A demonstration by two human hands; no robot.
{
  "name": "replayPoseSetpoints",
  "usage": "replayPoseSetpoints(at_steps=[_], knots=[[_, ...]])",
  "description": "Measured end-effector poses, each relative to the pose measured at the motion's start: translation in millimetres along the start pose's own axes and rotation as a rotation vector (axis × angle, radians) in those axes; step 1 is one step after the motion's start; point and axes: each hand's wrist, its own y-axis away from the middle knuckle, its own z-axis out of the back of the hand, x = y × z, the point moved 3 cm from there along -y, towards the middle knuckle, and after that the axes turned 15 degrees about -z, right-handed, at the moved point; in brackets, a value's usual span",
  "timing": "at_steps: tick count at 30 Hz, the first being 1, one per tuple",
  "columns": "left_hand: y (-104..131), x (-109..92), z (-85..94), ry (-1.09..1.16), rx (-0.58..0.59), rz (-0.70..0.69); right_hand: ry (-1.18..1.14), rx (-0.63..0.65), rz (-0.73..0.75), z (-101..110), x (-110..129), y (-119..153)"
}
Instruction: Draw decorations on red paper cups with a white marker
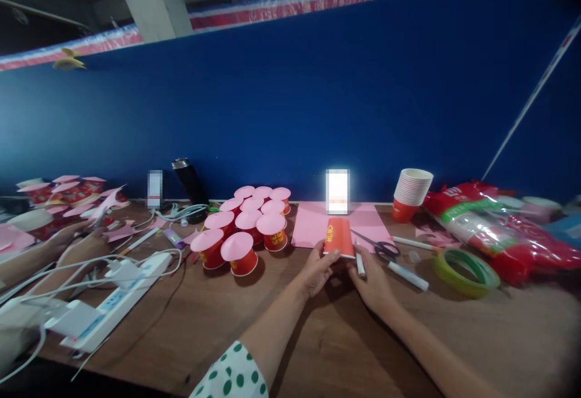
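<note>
A red paper cup (338,234) with yellow lettering is upside down in front of me. My left hand (316,272) is closed on its left side, thumb on the lower rim. My right hand (374,283) is beside the cup's right side, fingers curled round a short white tube (360,265); whether its fingertips also touch the cup is hidden. Behind the cup lies a sheet of pink paper (308,225). Black-handled scissors (385,250) rest on the sheet's right edge. Left of my hands several upturned red cups (242,262) carry pink paper cones (236,245).
A stack of paper cups (411,195) stands back right. Nearby lie a white marker (408,276), green-yellow tape (467,272) and red plastic packaging (481,222). A power strip (118,301) with cables lies left, by another person's hands (86,244). A blue partition (290,101) closes the back.
</note>
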Motion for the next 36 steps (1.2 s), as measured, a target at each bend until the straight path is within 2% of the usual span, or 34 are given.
replayPoseSetpoints(at_steps=[18, 36], knots=[[0.3, -0.2, -1.1, 0.009, 0.0, -0.001, 0.041, -0.022, 0.01, 0.2, -0.4, -0.8], [0.2, -1.8, -1.0, -0.008, 0.005, -0.01, 0.027, 0.01, -0.003, 1.1, 3.2, -1.3]])
